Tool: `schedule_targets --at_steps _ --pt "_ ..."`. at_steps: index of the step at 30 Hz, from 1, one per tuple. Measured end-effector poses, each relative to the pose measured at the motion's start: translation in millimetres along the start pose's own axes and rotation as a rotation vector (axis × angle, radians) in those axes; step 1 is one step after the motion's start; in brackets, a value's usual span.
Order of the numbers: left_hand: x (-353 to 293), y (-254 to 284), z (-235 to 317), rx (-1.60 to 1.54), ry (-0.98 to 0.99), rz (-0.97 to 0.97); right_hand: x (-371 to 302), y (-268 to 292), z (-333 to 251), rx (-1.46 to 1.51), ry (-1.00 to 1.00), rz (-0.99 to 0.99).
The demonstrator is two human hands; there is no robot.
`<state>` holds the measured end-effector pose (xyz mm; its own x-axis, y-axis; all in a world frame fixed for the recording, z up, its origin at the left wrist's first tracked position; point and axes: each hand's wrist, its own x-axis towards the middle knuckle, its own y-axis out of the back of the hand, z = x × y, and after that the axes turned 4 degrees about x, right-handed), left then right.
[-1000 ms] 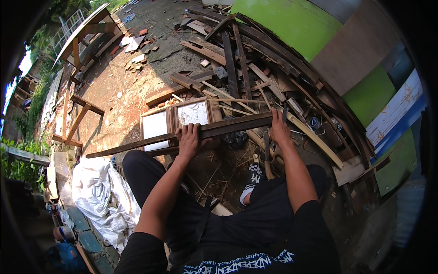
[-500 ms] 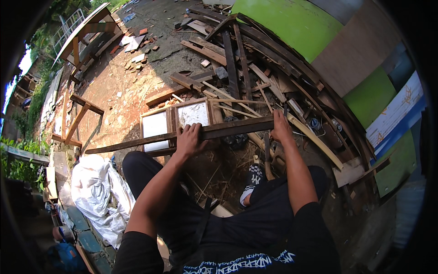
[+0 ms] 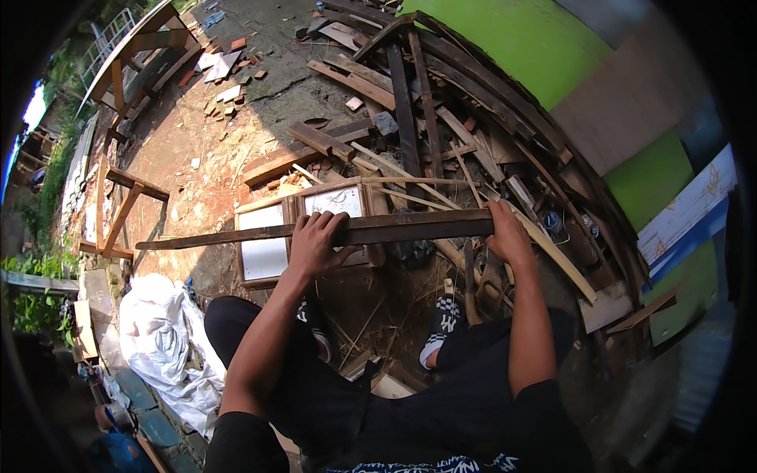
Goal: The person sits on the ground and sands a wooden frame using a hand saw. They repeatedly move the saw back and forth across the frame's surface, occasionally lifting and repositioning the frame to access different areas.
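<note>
- The dark plank [image 3: 426, 227] lies right at the fingers of both hands, its long axis running left to right across the person's front, the tapered left end slightly nearer the body.
- The left hand [image 3: 315, 246] grips it about midway along, fingers bent over the far edge, thumb apart on the near side.
- The right hand [image 3: 509, 236] has its fingers curled about the right end, so it is the nearer hand to that end; the tapered end reaches well left of the left fingers.
- Toward the body from the left fingers, off left, is a crumpled white sheet [image 3: 162, 331].
- Below the plank, beside the left fingers, is a wooden frame with white panels [image 3: 262, 251]; a black bag [image 3: 413, 251] sits between the hands.
- Beyond the right fingers spreads a wood pile [image 3: 473, 162], with green boards [image 3: 505, 47] farther off.
- Far beyond the left fingers lie broken tiles [image 3: 222, 69].
</note>
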<state>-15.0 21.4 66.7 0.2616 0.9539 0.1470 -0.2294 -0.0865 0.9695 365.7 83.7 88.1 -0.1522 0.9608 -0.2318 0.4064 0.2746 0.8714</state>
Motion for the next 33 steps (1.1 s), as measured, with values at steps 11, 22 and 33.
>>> schedule_targets --at_steps 11,22,33 --pt "3 -3 -40 -0.057 0.096 0.063 48 30 -87 0.126 -0.004 0.171" --pt "62 187 28 -0.067 0.091 -0.198 -11 131 -75 1.337 -0.102 0.395" --pt "218 431 240 -0.125 -0.364 -0.264 -199 453 -58 1.937 -0.551 0.712"
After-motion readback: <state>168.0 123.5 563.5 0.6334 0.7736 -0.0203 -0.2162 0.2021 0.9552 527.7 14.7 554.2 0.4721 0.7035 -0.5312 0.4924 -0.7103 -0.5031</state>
